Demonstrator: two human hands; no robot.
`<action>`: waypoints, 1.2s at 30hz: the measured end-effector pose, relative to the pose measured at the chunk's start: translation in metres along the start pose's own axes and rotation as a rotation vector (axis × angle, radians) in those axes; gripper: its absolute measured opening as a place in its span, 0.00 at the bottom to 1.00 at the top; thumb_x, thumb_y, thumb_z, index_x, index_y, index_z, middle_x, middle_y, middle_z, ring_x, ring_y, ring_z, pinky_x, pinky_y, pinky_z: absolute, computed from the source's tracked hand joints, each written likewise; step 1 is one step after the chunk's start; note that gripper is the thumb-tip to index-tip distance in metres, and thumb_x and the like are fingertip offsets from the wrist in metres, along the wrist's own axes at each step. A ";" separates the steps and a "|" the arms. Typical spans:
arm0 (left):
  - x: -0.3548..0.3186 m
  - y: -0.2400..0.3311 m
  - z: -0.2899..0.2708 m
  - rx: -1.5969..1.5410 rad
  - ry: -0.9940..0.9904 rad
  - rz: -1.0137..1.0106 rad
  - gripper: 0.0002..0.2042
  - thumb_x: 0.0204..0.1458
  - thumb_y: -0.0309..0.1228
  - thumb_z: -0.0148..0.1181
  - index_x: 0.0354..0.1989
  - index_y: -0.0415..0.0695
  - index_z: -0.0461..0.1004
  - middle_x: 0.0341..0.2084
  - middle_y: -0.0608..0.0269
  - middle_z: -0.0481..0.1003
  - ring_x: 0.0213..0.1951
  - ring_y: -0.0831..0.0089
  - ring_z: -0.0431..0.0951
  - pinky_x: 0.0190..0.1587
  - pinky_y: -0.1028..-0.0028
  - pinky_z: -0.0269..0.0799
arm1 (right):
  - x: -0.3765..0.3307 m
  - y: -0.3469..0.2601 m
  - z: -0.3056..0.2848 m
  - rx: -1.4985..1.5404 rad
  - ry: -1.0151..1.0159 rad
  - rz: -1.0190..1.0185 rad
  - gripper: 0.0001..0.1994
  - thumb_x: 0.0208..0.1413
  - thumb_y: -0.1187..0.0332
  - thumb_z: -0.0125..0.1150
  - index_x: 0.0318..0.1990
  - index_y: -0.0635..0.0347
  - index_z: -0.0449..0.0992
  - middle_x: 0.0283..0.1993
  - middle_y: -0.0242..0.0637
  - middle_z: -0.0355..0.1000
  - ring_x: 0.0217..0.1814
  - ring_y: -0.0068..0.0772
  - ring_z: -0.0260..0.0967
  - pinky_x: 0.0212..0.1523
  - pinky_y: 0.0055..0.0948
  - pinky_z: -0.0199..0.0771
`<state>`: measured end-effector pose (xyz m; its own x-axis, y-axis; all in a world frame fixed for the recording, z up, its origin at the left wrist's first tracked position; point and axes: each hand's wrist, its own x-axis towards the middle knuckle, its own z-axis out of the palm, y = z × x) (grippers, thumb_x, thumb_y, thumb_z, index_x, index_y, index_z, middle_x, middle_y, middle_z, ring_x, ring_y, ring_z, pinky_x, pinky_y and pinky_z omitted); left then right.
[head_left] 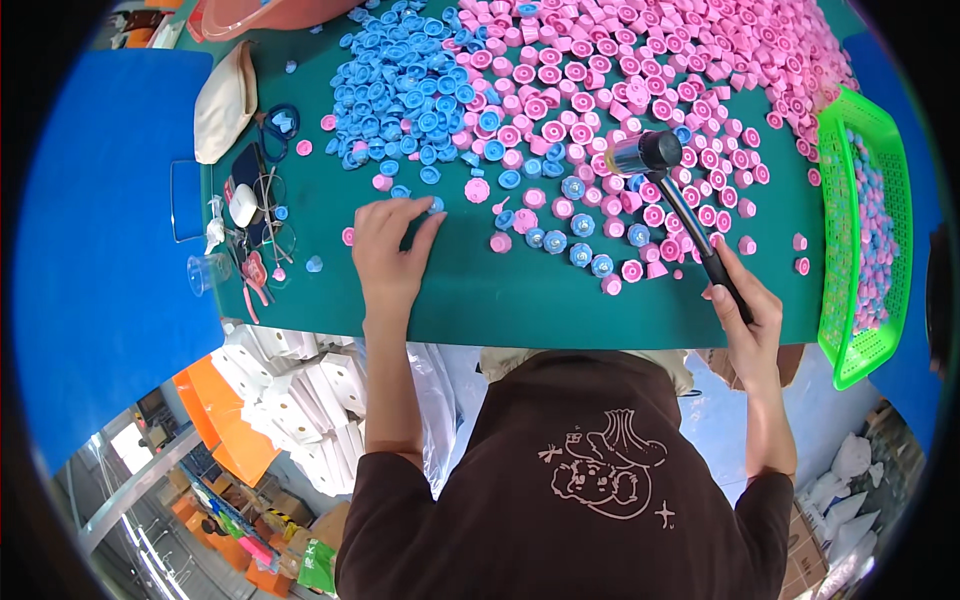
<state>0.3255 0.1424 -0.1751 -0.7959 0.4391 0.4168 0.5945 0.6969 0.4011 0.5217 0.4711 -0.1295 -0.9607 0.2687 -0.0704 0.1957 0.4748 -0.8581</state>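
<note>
My right hand (752, 325) is wrapped round the black grip of a mallet (684, 208). Its head, black at one end and yellowish at the other, is over the pink cup-shaped pieces (708, 158). To the left, my left hand (388, 252) pinches a small blue plastic piece (436, 205) between thumb and forefinger, just above the green table. Between the hands lie several blue flower-shaped pieces (581, 225) with shiny centres, mixed with pink ones. A pink scalloped disc (477, 189) lies just right of my left fingertips.
Loose blue oval pieces (400, 95) are heaped at the far middle of the green table (480, 300). A green basket (866, 362) of mixed pieces stands at the right edge. Glasses (284, 240), pliers (256, 290), a clear cup (208, 272) and a cloth pouch (226, 105) lie left.
</note>
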 end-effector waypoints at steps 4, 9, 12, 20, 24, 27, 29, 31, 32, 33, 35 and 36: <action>-0.001 0.000 0.001 -0.055 -0.016 -0.122 0.12 0.41 0.25 0.72 0.37 0.45 0.80 0.32 0.64 0.78 0.36 0.70 0.75 0.38 0.71 0.72 | -0.001 -0.001 -0.003 0.017 -0.005 0.033 0.21 0.59 0.72 0.58 0.61 0.65 0.70 0.38 0.37 0.74 0.35 0.22 0.69 0.39 0.22 0.69; 0.013 0.019 -0.002 -0.103 -0.070 -0.145 0.13 0.39 0.26 0.73 0.35 0.46 0.80 0.29 0.66 0.75 0.34 0.68 0.73 0.37 0.71 0.68 | 0.000 0.004 -0.008 -0.018 0.021 -0.002 0.21 0.60 0.71 0.57 0.61 0.66 0.69 0.43 0.37 0.76 0.36 0.22 0.71 0.39 0.21 0.70; 0.037 0.060 0.012 -0.359 -0.090 -0.026 0.14 0.39 0.26 0.73 0.36 0.46 0.79 0.30 0.66 0.75 0.34 0.68 0.73 0.39 0.70 0.67 | -0.001 0.004 -0.010 -0.018 0.045 0.055 0.21 0.60 0.71 0.57 0.61 0.65 0.69 0.43 0.37 0.76 0.37 0.22 0.71 0.39 0.21 0.70; 0.071 0.097 0.062 -0.328 -0.170 0.175 0.13 0.38 0.29 0.73 0.35 0.46 0.81 0.29 0.67 0.72 0.36 0.68 0.70 0.40 0.70 0.65 | -0.008 0.012 -0.015 -0.045 0.046 0.080 0.22 0.58 0.72 0.60 0.60 0.64 0.70 0.41 0.39 0.77 0.37 0.23 0.73 0.41 0.22 0.71; 0.069 0.096 0.072 -0.292 -0.182 0.162 0.13 0.38 0.29 0.73 0.35 0.46 0.82 0.29 0.68 0.72 0.36 0.69 0.69 0.39 0.71 0.65 | -0.009 0.013 -0.015 -0.040 0.029 0.108 0.22 0.57 0.73 0.60 0.60 0.64 0.71 0.40 0.39 0.77 0.38 0.23 0.73 0.42 0.22 0.70; 0.070 0.095 0.073 -0.298 -0.175 0.158 0.13 0.38 0.29 0.73 0.35 0.46 0.82 0.29 0.68 0.72 0.36 0.69 0.69 0.39 0.71 0.65 | -0.008 0.014 -0.013 -0.050 0.016 0.076 0.22 0.57 0.73 0.60 0.60 0.64 0.71 0.36 0.38 0.76 0.35 0.22 0.71 0.39 0.22 0.69; 0.071 0.095 0.072 -0.293 -0.183 0.162 0.14 0.37 0.29 0.74 0.36 0.46 0.82 0.29 0.68 0.72 0.36 0.69 0.69 0.39 0.70 0.65 | -0.004 0.011 -0.012 -0.055 0.000 0.068 0.22 0.57 0.74 0.60 0.60 0.64 0.71 0.34 0.39 0.75 0.33 0.23 0.69 0.38 0.23 0.68; 0.071 0.095 0.070 -0.293 -0.178 0.141 0.15 0.37 0.29 0.74 0.37 0.47 0.82 0.30 0.67 0.73 0.37 0.68 0.70 0.40 0.70 0.66 | 0.000 0.003 -0.011 -0.060 -0.017 0.060 0.22 0.57 0.75 0.60 0.60 0.63 0.71 0.32 0.39 0.74 0.31 0.23 0.67 0.36 0.24 0.67; 0.071 0.094 0.067 -0.291 -0.177 0.139 0.15 0.37 0.29 0.74 0.37 0.47 0.82 0.30 0.67 0.73 0.37 0.68 0.70 0.40 0.70 0.66 | 0.002 -0.002 -0.012 -0.108 -0.027 0.040 0.22 0.56 0.76 0.59 0.60 0.63 0.71 0.30 0.39 0.71 0.29 0.24 0.65 0.34 0.25 0.66; 0.072 0.092 0.062 -0.278 -0.167 0.134 0.15 0.38 0.28 0.74 0.37 0.47 0.82 0.32 0.67 0.74 0.38 0.68 0.71 0.41 0.70 0.66 | 0.004 -0.005 -0.010 -0.155 -0.037 0.019 0.22 0.56 0.77 0.59 0.60 0.63 0.71 0.27 0.38 0.68 0.27 0.25 0.63 0.32 0.25 0.64; 0.073 0.088 0.050 -0.276 -0.165 0.135 0.15 0.38 0.28 0.74 0.38 0.47 0.82 0.33 0.66 0.75 0.39 0.69 0.72 0.41 0.70 0.66 | 0.006 -0.008 -0.005 -0.179 0.007 -0.087 0.22 0.56 0.78 0.58 0.60 0.63 0.71 0.27 0.37 0.66 0.26 0.26 0.62 0.31 0.25 0.63; 0.074 0.084 0.041 -0.264 -0.121 0.101 0.14 0.38 0.29 0.74 0.37 0.46 0.82 0.32 0.66 0.75 0.38 0.68 0.72 0.41 0.69 0.66 | 0.008 -0.009 -0.004 -0.201 0.048 -0.198 0.23 0.55 0.80 0.58 0.60 0.63 0.71 0.26 0.36 0.64 0.26 0.26 0.60 0.30 0.24 0.62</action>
<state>0.3120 0.2566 -0.1441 -0.7300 0.5740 0.3710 0.6675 0.4821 0.5674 0.5134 0.4722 -0.1203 -0.9746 0.1910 0.1167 0.0449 0.6776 -0.7341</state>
